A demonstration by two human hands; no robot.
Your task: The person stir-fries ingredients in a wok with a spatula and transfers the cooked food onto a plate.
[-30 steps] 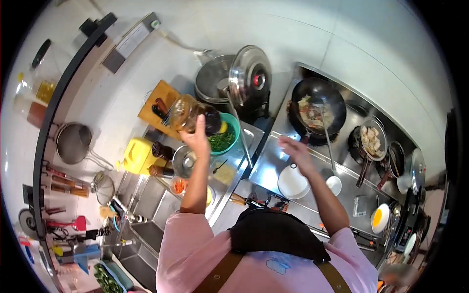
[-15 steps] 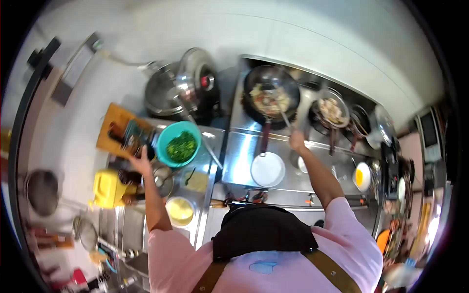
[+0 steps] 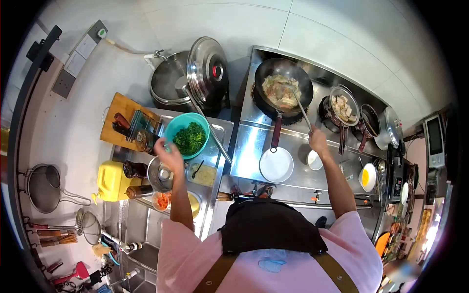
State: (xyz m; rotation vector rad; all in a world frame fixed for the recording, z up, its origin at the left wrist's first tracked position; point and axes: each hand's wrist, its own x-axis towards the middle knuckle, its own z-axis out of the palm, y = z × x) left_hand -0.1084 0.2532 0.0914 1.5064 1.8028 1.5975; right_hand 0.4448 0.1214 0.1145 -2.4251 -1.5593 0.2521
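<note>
A pale tiled wall curves behind a steel cooking range, with the wok (image 3: 296, 70) on a burner as the fixed point; the right hand (image 3: 318, 140), near side of the wok, is closed around the handle of a long metal utensil (image 3: 303, 112), whose far end reaches into the cooked food (image 3: 279, 92) inside; the length of that handle probably lets the fingers sit back from the heat. The wok's own handle (image 3: 277, 132) points toward the body, presumably for easy reach; a white plate (image 3: 276, 165) lies just below it, and a strainer (image 3: 350, 93) of pale chunks rests to the wok's right over another vessel, perhaps to drain.

Well left of the wok, the left hand (image 3: 169, 157) is loosely spread, with nothing seen in its grasp; it is nearest a dark jar (image 3: 144, 140) and a teal bowl (image 3: 205, 128) of chopped greens (image 3: 189, 138); whether the fingertips touch the jar, I cannot tell. The utensil's tip is buried in the food, so its shape stays unclear; the wok's burner is mostly covered; steam softens the contents.
</note>
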